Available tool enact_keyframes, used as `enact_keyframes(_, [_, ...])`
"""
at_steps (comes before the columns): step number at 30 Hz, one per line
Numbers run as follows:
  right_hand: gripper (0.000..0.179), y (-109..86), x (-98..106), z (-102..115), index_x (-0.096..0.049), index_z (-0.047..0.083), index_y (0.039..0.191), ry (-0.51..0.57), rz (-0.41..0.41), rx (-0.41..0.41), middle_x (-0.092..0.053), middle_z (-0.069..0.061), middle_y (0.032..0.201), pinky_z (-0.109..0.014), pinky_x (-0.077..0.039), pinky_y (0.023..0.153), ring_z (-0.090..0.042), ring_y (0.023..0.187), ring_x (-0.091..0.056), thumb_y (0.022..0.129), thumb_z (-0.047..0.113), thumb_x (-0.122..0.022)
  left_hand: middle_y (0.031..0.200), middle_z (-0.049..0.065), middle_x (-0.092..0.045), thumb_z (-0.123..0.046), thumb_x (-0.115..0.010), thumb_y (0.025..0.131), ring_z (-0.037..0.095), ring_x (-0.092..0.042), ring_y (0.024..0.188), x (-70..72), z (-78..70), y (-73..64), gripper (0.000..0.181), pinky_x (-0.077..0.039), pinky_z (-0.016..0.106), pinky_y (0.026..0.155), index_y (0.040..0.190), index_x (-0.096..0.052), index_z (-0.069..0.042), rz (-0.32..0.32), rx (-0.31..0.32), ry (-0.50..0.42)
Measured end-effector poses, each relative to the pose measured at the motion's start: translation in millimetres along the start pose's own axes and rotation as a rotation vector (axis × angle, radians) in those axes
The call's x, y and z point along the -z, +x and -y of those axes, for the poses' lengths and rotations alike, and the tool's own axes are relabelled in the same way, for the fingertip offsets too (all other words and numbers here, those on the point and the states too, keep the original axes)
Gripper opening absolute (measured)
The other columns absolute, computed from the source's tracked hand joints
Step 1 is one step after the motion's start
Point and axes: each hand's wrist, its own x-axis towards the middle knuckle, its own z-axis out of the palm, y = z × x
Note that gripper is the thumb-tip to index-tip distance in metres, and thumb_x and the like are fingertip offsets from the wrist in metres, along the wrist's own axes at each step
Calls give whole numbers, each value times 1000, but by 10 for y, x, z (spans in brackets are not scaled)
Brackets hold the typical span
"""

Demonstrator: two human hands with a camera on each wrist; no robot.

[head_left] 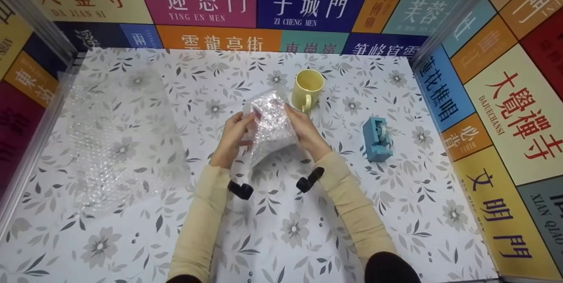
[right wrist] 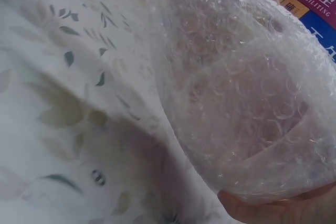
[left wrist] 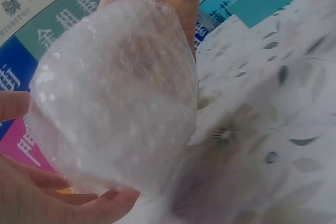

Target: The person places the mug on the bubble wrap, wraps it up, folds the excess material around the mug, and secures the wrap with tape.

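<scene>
Between my two hands is a clear bubble wrap bundle, raised over the flowered table. My left hand grips its left side; in the left wrist view the fingers curl under its lower edge. On the other side, my right hand holds the wrap, with its fingertips at the bottom edge in the right wrist view. The wrap looks folded in layers, and I cannot tell what is inside. A yellow mug stands just beyond the right hand, its handle facing me.
A large flat sheet of bubble wrap lies on the left of the table. To the right stands a blue tape dispenser with a clear roll. Printed panels wall in the back and both sides of the table.
</scene>
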Motion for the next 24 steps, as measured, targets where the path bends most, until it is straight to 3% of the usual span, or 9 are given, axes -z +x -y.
enact_keyframes(5, [44, 216, -178, 144, -41, 2, 134, -69, -28, 40, -42, -13, 137, -29, -35, 100, -23, 123, -41, 96, 24, -43, 143, 10, -31, -23, -56, 86, 35, -35, 124, 96, -328, 183, 64, -40, 48, 92, 140, -30, -4, 9, 65, -28])
enact_keyframes(11, [46, 459, -366, 265, -38, 6, 137, -76, -81, 39, -35, -6, 143, -25, -30, 103, -17, 130, -32, 95, 26, -45, 131, 8, -43, -23, -53, 82, 30, -44, 115, 188, -598, 481, 35, -42, 42, 78, 114, -51, -10, -3, 118, -49])
enact_keyframes(13, [47, 534, -401, 274, -39, 9, 137, -110, -113, 23, -43, -4, 138, -17, -41, 87, -8, 107, -52, 95, 28, -46, 130, 8, -43, -23, -51, 81, 29, -44, 113, 216, -643, 598, 32, -42, 41, 74, 111, -49, -12, -1, 145, -51])
enact_keyframes(15, [47, 619, -429, 260, -39, 11, 137, -128, -135, 13, -50, -2, 127, -12, -42, 65, -2, 73, -53, 94, 28, -47, 126, 7, -45, -25, -49, 81, 27, -45, 108, 243, -666, 713, 29, -42, 39, 69, 108, -49, -13, -1, 167, -40])
enact_keyframes(18, [47, 735, -494, 222, -40, 11, 137, -142, -154, 4, -51, -1, 126, -10, -37, 58, -2, 70, -51, 94, 28, -48, 116, 4, -47, -27, -47, 81, 23, -47, 98, 305, -675, 851, 22, -41, 34, 61, 98, -52, -15, -7, 199, -31])
enact_keyframes(19, [47, 776, -522, 207, -40, 10, 137, -134, -153, 9, -47, -2, 132, -11, -41, 71, -5, 88, -55, 94, 28, -48, 113, 3, -48, -27, -47, 80, 22, -47, 94, 327, -677, 890, 20, -41, 33, 60, 95, -52, -15, -13, 206, -35])
enact_keyframes(21, [48, 849, -576, 182, -38, 6, 137, -126, -153, 21, -41, -4, 139, -16, -34, 95, -10, 121, -41, 95, 27, -47, 104, 1, -50, -28, -50, 77, 20, -49, 86, 403, -661, 1020, 17, -42, 32, 57, 89, -55, -17, -11, 222, -55])
enact_keyframes(22, [49, 879, -600, 168, -36, 6, 138, -121, -156, 26, -33, -3, 144, -19, -26, 103, -12, 131, -28, 95, 28, -46, 102, 1, -50, -28, -50, 76, 19, -49, 84, 420, -669, 1052, 16, -43, 31, 58, 87, -54, -17, -13, 225, -53])
enact_keyframes(24, [51, 938, -633, 137, -34, 4, 139, -113, -166, 29, -30, -4, 146, -22, -19, 107, -15, 134, -22, 95, 28, -45, 96, 0, -51, -28, -50, 76, 18, -49, 81, 446, -687, 1105, 14, -44, 31, 59, 84, -54, -18, -17, 233, -54])
